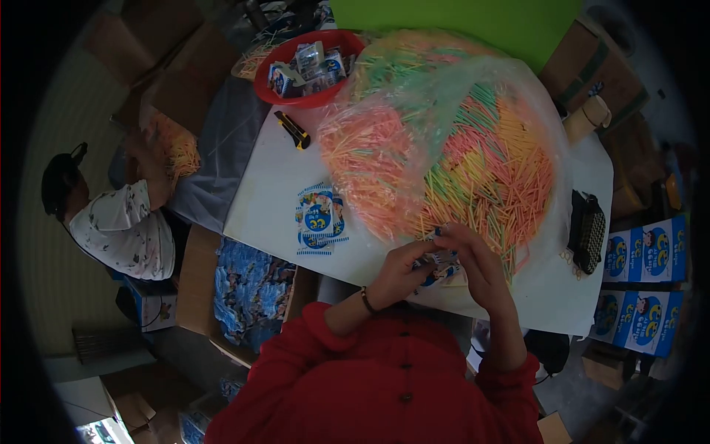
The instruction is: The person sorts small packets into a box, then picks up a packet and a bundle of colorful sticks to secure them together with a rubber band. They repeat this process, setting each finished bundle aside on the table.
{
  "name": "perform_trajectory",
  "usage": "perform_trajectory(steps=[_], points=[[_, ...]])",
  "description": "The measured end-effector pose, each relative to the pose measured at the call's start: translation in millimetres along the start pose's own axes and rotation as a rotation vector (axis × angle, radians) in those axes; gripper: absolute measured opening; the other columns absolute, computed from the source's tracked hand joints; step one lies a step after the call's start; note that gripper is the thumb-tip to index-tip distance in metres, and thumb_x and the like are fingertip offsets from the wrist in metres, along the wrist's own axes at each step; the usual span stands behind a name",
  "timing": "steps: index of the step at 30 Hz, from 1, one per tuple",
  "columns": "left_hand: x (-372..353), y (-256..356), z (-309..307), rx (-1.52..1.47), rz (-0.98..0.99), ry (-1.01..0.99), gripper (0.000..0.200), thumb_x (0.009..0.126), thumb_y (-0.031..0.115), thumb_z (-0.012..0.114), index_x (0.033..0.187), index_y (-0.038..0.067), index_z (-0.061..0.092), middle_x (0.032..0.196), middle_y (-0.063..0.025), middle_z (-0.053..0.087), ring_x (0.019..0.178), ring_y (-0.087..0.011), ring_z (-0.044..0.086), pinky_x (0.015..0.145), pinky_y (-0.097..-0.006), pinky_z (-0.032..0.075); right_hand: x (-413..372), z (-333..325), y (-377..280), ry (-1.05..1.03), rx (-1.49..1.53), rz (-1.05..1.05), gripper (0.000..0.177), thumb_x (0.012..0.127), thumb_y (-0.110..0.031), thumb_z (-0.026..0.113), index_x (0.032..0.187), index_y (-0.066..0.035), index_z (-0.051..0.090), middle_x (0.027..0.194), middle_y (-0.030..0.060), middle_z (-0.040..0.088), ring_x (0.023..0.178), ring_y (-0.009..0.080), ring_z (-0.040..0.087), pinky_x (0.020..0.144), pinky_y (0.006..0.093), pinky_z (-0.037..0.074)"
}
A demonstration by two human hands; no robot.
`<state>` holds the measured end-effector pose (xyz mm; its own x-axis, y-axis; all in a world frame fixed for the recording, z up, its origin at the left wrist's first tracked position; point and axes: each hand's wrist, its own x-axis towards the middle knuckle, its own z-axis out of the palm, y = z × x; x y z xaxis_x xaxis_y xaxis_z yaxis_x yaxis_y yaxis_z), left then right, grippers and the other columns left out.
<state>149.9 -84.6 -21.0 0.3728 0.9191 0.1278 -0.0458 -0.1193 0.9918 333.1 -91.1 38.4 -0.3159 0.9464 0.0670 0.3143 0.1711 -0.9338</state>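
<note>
Head view, far off on my feed, and I read it from the left: a co-worker (122,218) in a pale patterned shirt has an arm beside a pile of orange sticks (181,152). Nearer, an open carton (194,274) of blue printed wrappers (255,285) stands against the white table (262,189), placed, I judge, for easy reach. The cutter (293,130) lies apart from the plastic, perhaps to spare it a nick. A red basin (299,101) holds loose packets (310,63), its walls penning them in; flat packets (318,218) overlap on the tabletop below. I see the left hand (399,274) curled round a small printed packet (427,268), seemingly to steady it. The right hand (477,263) arches in from the other side; whether its fingers pinch anything, I cannot tell. Just beyond, coloured sticks (473,170) heap in a wide-mouthed clear bag (433,148), whose film probably limits spreading. Rightmost, a dark textured object (588,233) sits near the table's edge, with printed boxes (647,251) beyond.
</note>
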Motion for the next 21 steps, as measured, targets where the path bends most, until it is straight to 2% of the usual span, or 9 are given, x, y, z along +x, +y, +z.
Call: perform_trajectory(steps=[3, 5, 9, 12, 14, 16, 18, 19, 21], points=[[-2.1, 2.8, -2.9, 0.058, -0.027, -0.041, 0.029, 0.081, 0.0, 0.065, 0.11, -0.001, 0.06, 0.106, -0.0083, 0.065, 0.101, -0.0141, 0.061, 0.086, -0.0286, 0.049, 0.2, -4.2, -10.8, -0.083, -0.092, 0.012, 0.048, 0.088, -0.003, 0.053, 0.135, -0.003, 0.043, 0.135, 0.0187, 0.049, 0.134, 0.0336, 0.039, 0.115, 0.0481, 0.013], [-3.2, -0.6, -2.2, 0.038, -0.126, -0.046, 0.035, 0.08, 0.0, 0.064, 0.115, -0.001, 0.058, 0.097, -0.0108, 0.065, 0.09, -0.0177, 0.064, 0.077, -0.0283, 0.05, 6.0, 12.3, -13.4, -0.21, -0.676, -0.09, 0.051, 0.091, -0.01, 0.052, 0.139, -0.003, 0.038, 0.14, 0.0183, 0.043, 0.136, 0.0349, 0.034, 0.115, 0.0508, 0.011], [-12.9, -10.5, 3.3, 0.112, -0.012, -0.001, 0.037, 0.08, 0.0, 0.066, 0.116, 0.001, 0.057, 0.098, -0.0099, 0.065, 0.09, -0.0177, 0.064, 0.077, -0.0287, 0.051, 1.9, 27.0, -22.7, -0.09, -0.631, -0.207, 0.054, 0.091, -0.017, 0.053, 0.141, -0.006, 0.036, 0.144, 0.0173, 0.039, 0.14, 0.035, 0.028, 0.112, 0.0562, 0.012], [-14.5, -5.4, 0.1, -0.274, -0.097, 0.05, 0.036, 0.082, -0.001, 0.064, 0.117, 0.002, 0.054, 0.098, -0.0073, 0.064, 0.088, -0.0177, 0.064, 0.076, -0.0292, 0.052, -0.4, 28.5, -26.3, -0.091, -0.711, -0.237, 0.057, 0.09, -0.025, 0.054, 0.141, -0.007, 0.036, 0.148, 0.0172, 0.034, 0.141, 0.0358, 0.022, 0.111, 0.0588, 0.009], [-14.0, 4.5, -9.4, -0.514, -0.26, 0.158, 0.033, 0.086, -0.001, 0.062, 0.118, 0.003, 0.053, 0.099, -0.0053, 0.063, 0.09, -0.0158, 0.063, 0.079, -0.0294, 0.052, -0.8, 9.5, -24.0, 0.175, -0.593, -0.272, 0.052, 0.09, -0.025, 0.057, 0.137, -0.006, 0.043, 0.14, 0.0188, 0.043, 0.133, 0.0351, 0.037, 0.109, 0.0543, 0.021], [-13.9, 27.7, -25.0, -0.513, -0.229, 0.211, 0.033, 0.087, 0.0, 0.061, 0.12, 0.003, 0.052, 0.1, -0.0063, 0.063, 0.09, -0.0149, 0.063, 0.08, -0.0301, 0.052, -8.0, -14.9, -0.8, 0.404, -0.467, -0.072, 0.046, 0.089, -0.024, 0.061, 0.13, -0.005, 0.05, 0.126, 0.0184, 0.055, 0.114, 0.0339, 0.053, 0.097, 0.0457, 0.04], [-17.0, 30.4, -51.1, -0.51, -0.196, 0.268, 0.034, 0.089, 0.001, 0.06, 0.122, 0.002, 0.052, 0.101, -0.0074, 0.063, 0.091, -0.014, 0.063, 0.08, -0.0308, 0.053, -16.2, -41.4, 10.9, 0.561, -0.323, 0.267, 0.035, 0.087, -0.022, 0.065, 0.115, -0.003, 0.058, 0.109, 0.0154, 0.062, 0.096, 0.0321, 0.061, 0.079, 0.0392, 0.049], [-20.2, 22.5, -68.4, -0.412, -0.189, 0.363, 0.033, 0.089, 0.001, 0.061, 0.121, 0.003, 0.052, 0.1, -0.0067, 0.063, 0.087, -0.0133, 0.062, 0.078, -0.0296, 0.052, -23.2, -56.0, 21.7, 0.56, -0.325, 0.267, 0.035, 0.087, -0.022, 0.065, 0.115, -0.003, 0.058, 0.109, 0.0154, 0.062, 0.096, 0.0321, 0.061, 0.079, 0.0392, 0.049], [-23.3, 2.3, -101.0, -0.32, -0.184, 0.45, 0.033, 0.089, 0.001, 0.062, 0.12, 0.004, 0.052, 0.1, -0.0061, 0.062, 0.083, -0.0126, 0.062, 0.076, -0.0284, 0.052, -36.7, -77.1, 49.4, 0.593, -0.681, 0.405, 0.034, 0.084, -0.026, 0.068, 0.105, -0.001, 0.059, 0.1, 0.0146, 0.062, 0.088, 0.0314, 0.061, 0.072, 0.0394, 0.05]])
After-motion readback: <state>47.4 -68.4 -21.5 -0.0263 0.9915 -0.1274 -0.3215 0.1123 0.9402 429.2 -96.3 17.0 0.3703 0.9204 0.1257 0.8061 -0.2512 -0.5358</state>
